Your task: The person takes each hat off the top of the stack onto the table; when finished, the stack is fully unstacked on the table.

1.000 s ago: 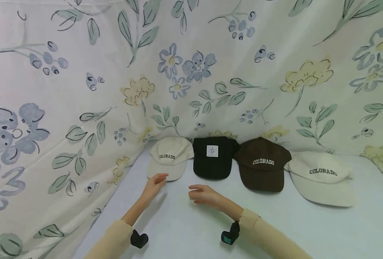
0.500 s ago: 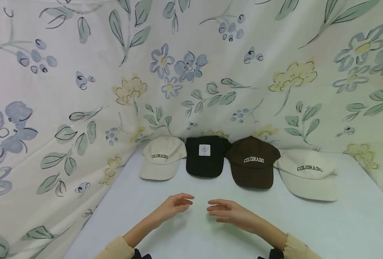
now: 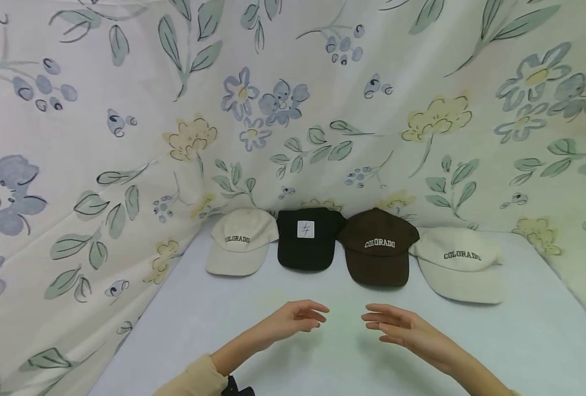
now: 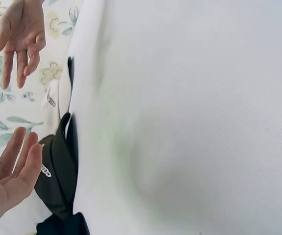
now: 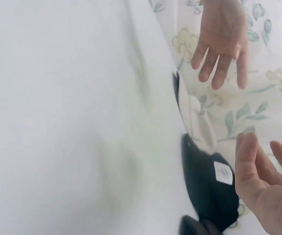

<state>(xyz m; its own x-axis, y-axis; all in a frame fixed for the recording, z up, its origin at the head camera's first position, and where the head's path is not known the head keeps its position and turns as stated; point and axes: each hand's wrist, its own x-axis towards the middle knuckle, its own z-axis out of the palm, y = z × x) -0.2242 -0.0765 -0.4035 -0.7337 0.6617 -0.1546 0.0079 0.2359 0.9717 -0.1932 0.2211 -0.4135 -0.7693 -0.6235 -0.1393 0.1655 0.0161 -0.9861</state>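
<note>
Four caps would exceed the count, so several caps stand in a row at the back of the white table. From the left they are a cream cap [image 3: 243,242] lettered COLORADO, a black cap [image 3: 307,250] with a white square patch, a brown cap [image 3: 379,247] and a second cream cap [image 3: 461,264]. My left hand [image 3: 293,320] hovers above the table in front of the black cap, fingers relaxed, holding nothing. Facing it, my right hand [image 3: 407,329] hovers before the brown cap, also holding nothing. A gap separates the two hands.
A floral cloth [image 3: 332,110] hangs behind and to the left of the white table [image 3: 184,319]. A black device [image 3: 237,388] sits at the left wrist. The neighbouring caps touch or overlap at their edges.
Both hands have moved right and toward the front of the table, the left one away from the left cream cap. The view has shifted slightly right. The caps keep their order.
</note>
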